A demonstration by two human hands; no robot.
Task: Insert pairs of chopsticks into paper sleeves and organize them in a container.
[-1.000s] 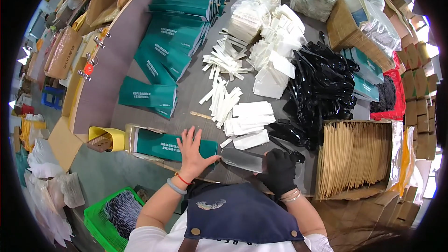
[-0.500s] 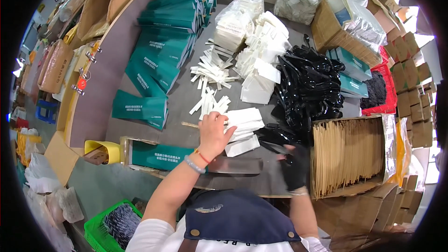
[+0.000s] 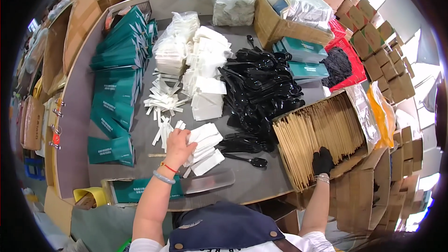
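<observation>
My left hand (image 3: 178,148), bare with a red cord and a pale bangle at the wrist, rests between thin white strips (image 3: 164,129) and flat white packets (image 3: 204,140). Its fingers curl downward and a white strip shows just past them; what lies under them is hidden. My right hand (image 3: 322,162), in a black glove, reaches onto slim tan paper-like sticks (image 3: 298,149) packed upright in a cardboard box. Its fingertips are too dark to read. One black spoon (image 3: 247,160) lies apart from the heap of black spoons (image 3: 256,86).
Green printed packages (image 3: 112,95) fan along the left wall. A clear-and-green sleeve (image 3: 205,183) lies at the front edge beside a yellow container (image 3: 91,196). Bagged white packets (image 3: 233,7), a carton (image 3: 275,23) and a red basket (image 3: 350,56) stand farther back.
My right hand has moved from beside the black spoons rightward to the box of sticks, and a lone spoon now shows. My left hand stays by the white packets. The view has swung right.
</observation>
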